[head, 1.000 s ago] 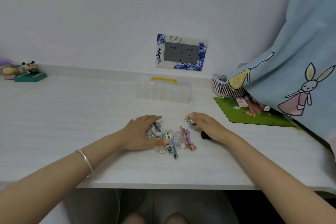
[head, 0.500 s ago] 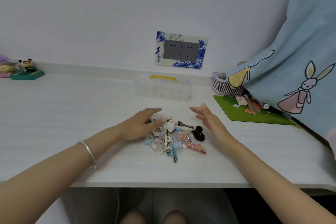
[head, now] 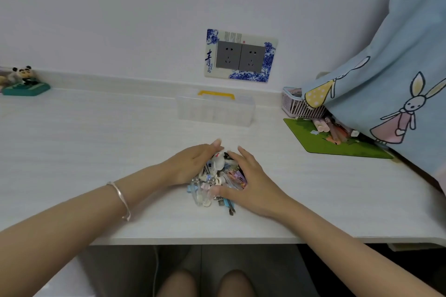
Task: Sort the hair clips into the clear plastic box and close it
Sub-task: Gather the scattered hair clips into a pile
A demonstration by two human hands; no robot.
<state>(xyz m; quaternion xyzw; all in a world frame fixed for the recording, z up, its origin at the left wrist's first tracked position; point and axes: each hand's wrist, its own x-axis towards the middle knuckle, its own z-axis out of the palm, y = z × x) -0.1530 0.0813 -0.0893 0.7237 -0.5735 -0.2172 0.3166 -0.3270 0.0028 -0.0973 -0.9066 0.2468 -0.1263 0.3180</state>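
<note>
1. Between your two hands lies the heap of hair clips point(head: 217, 176), a mixed pile of metal, pastel and glittery pieces on the white desk point(head: 96, 140).
2. Your left hand point(head: 190, 164) leans against the heap's left side, palm turned inward, fingers nearly straight and close together, their tips reaching over the far end of the pile. It presses the clips and pinches none of them.
3. Your right hand point(head: 251, 183) mirrors it on the other side: fingers extended along the heap's right edge, thumb lying across the near part. It is spread flat against the clips rather than wrapped round any of them.
4. A few clips stick out toward you from under the right thumb, one of them a dark slim clip.
5. Beyond your fingertips, well apart from the pile, stands the clear plastic box point(head: 216, 111) by the wall, with a yellow handle point(head: 216, 94) on top. I cannot tell whether it is latched.
6. A silver bracelet point(head: 120, 198) circles your left wrist.
7. Further out from your right hand lies a green mat point(head: 321, 142) with a pink basket point(head: 296, 106) behind it; a rabbit-print curtain point(head: 398, 79) hangs over both.
</note>
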